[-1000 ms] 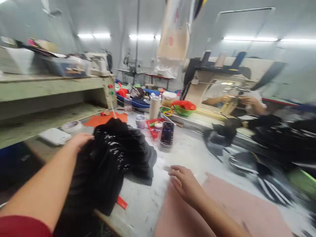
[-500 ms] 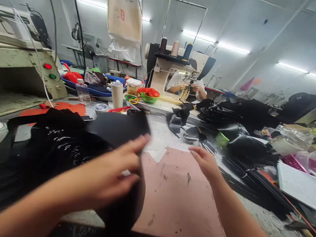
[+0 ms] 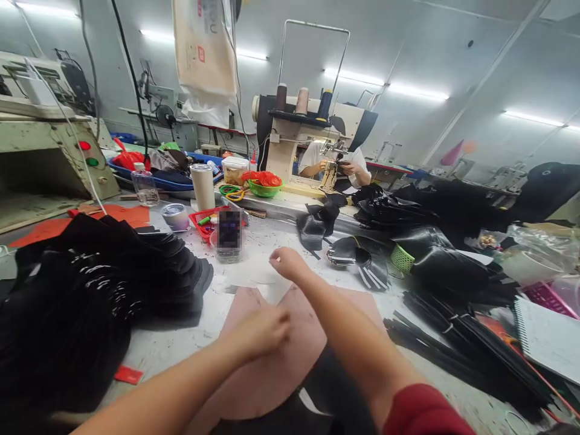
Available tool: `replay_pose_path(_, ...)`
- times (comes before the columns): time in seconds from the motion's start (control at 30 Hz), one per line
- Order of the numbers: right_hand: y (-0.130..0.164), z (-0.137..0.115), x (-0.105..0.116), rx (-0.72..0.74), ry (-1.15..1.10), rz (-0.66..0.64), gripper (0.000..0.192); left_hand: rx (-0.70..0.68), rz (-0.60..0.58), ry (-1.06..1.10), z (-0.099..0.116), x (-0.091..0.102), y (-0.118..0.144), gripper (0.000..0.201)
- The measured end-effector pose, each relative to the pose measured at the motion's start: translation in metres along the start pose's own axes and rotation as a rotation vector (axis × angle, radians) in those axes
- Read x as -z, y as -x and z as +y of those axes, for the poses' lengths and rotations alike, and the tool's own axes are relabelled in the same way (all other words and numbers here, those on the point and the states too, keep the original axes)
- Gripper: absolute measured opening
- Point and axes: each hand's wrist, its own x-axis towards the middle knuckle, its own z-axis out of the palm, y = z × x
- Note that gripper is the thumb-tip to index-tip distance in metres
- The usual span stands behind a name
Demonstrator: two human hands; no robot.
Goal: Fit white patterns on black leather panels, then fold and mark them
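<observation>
The pink sheet (image 3: 290, 356) lies flat; left hand (image 3: 265, 331) curls its fingers on it, right hand (image 3: 286, 263) pinches together past its far edge. Best pressed flat, I'd say.

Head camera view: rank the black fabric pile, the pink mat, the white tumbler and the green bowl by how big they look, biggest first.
1. black fabric pile
2. pink mat, partly hidden by the arms, so second place is less sure
3. white tumbler
4. green bowl, close to the tumbler in apparent size; both sit farther back
</observation>
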Motion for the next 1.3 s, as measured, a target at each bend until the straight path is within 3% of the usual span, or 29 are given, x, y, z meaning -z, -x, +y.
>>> replay_pose_path(0.1, -0.038, -0.010, -0.032, -0.075, 0.030, -0.047, 0.029, 0.198, 0.224, -0.157, -0.033, 0.017, -0.024, 0.028)
replay_pose_path(0.23, -0.061, -0.011, -0.051, -0.163, 0.035, -0.071, 0.031, 0.255, 0.297, -0.280, -0.061, 0.016, -0.035, 0.022)
replay_pose_path(0.4, -0.062, 0.000, -0.053, -0.169, -0.016, -0.045, 0.029, 0.236, 0.354, -0.355, -0.065, -0.004, -0.035, 0.026)
replay_pose_path(0.6, -0.056, -0.004, -0.056, -0.207, -0.060, 0.054, 0.023, 0.212, 0.360, -0.385, -0.068, -0.011, -0.038, 0.028)
replay_pose_path(0.87, -0.046, -0.015, -0.058, -0.254, -0.232, 0.188, 0.046, 0.206, 0.356, -0.386, -0.065, -0.011, -0.037, 0.030)
replay_pose_path(0.97, -0.039, -0.011, -0.043, -0.262, -0.334, 0.229, 0.046, 0.204, 0.351, -0.352, -0.063, -0.011, -0.037, 0.029)
replay_pose_path(1.07, -0.016, 0.010, -0.009, -0.280, -0.454, 0.289, 0.044, 0.214, 0.346, -0.286, -0.065, -0.007, -0.036, 0.028)
replay_pose_path(1.2, 0.053, 0.050, 0.049, -0.299, -0.634, 0.400, 0.047, 0.248, 0.353, -0.132, -0.063, 0.010, -0.037, 0.023)
replay_pose_path(1.3, 0.117, 0.063, 0.072, -0.277, -0.806, 0.385, 0.047, 0.230, 0.358, 0.050, -0.042, 0.022, -0.040, 0.016)
